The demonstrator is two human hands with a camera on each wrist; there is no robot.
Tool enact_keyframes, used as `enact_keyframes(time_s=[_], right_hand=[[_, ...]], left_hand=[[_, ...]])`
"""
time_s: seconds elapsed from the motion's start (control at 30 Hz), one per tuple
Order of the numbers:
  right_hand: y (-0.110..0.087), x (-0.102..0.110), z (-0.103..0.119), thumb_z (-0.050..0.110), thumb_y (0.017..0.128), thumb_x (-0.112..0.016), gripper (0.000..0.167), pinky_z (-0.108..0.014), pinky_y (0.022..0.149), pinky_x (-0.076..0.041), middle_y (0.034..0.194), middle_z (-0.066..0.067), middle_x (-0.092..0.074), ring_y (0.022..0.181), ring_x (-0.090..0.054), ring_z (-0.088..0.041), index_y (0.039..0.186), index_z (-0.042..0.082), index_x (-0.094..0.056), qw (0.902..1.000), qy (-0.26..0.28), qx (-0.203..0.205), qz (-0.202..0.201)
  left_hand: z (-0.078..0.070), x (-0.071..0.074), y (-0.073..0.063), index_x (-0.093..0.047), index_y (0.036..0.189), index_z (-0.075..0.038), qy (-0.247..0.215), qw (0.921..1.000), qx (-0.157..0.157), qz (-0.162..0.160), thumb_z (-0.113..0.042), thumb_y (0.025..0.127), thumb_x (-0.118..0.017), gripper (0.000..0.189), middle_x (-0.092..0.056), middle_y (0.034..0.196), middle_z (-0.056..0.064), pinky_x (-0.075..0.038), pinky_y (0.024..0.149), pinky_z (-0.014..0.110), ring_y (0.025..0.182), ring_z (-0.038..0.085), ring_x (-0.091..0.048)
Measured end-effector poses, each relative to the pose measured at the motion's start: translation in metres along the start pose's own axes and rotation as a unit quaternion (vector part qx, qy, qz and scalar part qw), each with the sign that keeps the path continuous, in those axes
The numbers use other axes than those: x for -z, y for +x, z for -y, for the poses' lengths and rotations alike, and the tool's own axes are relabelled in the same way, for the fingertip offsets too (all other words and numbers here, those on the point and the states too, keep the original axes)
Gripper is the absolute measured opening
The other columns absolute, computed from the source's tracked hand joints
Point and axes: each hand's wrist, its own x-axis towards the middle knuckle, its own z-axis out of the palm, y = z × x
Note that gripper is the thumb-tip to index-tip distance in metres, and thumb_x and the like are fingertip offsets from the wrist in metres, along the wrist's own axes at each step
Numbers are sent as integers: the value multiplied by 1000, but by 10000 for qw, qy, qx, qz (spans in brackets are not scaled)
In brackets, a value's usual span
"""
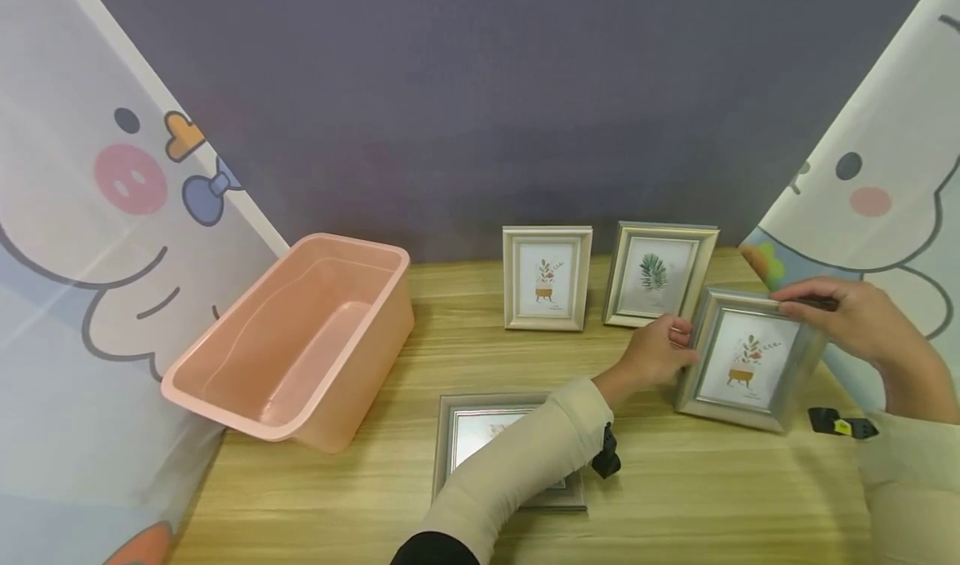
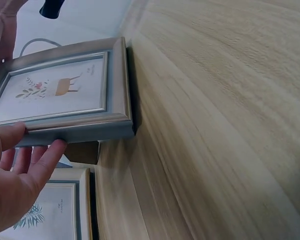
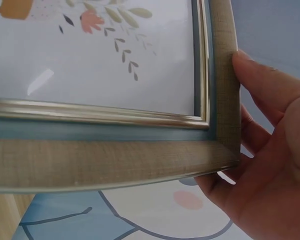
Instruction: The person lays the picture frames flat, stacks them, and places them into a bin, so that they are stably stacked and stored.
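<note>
A silver-grey picture frame (image 1: 747, 369) with a potted-plant print stands leaning back at the right of the table, between both hands. My left hand (image 1: 654, 353) holds its left side; in the left wrist view the thumb (image 2: 10, 136) lies along the front edge and fingers reach round the side. At the top right corner, my right hand (image 1: 862, 319) grips the frame, thumb on the border (image 3: 227, 85) and fingers behind. Just behind stands another picture frame (image 1: 611, 290) with a green leaf print, partly covered by the left hand.
A cream picture frame (image 1: 512, 277) stands at the back middle. One more grey frame (image 1: 444, 440) lies flat in front, partly hidden under the left sleeve (image 1: 525, 457). A pink plastic basin (image 1: 375, 365) sits at left. Cartoon-printed panels flank the wooden table (image 1: 300, 507).
</note>
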Motion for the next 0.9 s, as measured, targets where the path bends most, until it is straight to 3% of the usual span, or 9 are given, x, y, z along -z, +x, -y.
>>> enact_keyframes(time_s=[0.23, 0.47, 0.7, 0.9], right_hand=[[2, -3, 5, 20, 94, -75, 20, -7, 60, -36, 86, 47, -48, 79, -42, 27, 106, 4, -77, 9993, -158, 226, -259], [3, -3, 13, 18, 93, -75, 17, -6, 60, -35, 85, 47, -48, 76, -43, 26, 102, 4, -77, 9982, -223, 326, -457], [5, -1, 24, 14, 92, -76, 16, -6, 59, -36, 83, 47, -48, 73, -44, 23, 101, 2, -76, 9963, -125, 434, -734], [6, -3, 35, 12, 92, -76, 16, -5, 59, -37, 86, 48, -49, 73, -46, 23, 103, 0, -75, 9937, 222, 580, -929]], left_hand=[[4, 1, -1, -63, 120, -18, 362, 9989, -296, -36, -15, 93, -76, 31, -71, 104, -9, -52, 68, 11, 89, -4, -64], [0, 8, -4, -63, 121, -18, 286, 9992, -268, -52, -15, 93, -75, 31, -71, 105, -8, -52, 69, 12, 88, -4, -64], [-7, 21, -12, -63, 121, -19, 187, 9992, -335, -66, -17, 92, -73, 31, -71, 101, -11, -50, 68, 11, 83, -5, -62], [-9, 38, -20, -64, 121, -18, 295, 9977, -606, -99, -17, 90, -72, 32, -73, 102, -8, -50, 67, 9, 84, -6, -62]])
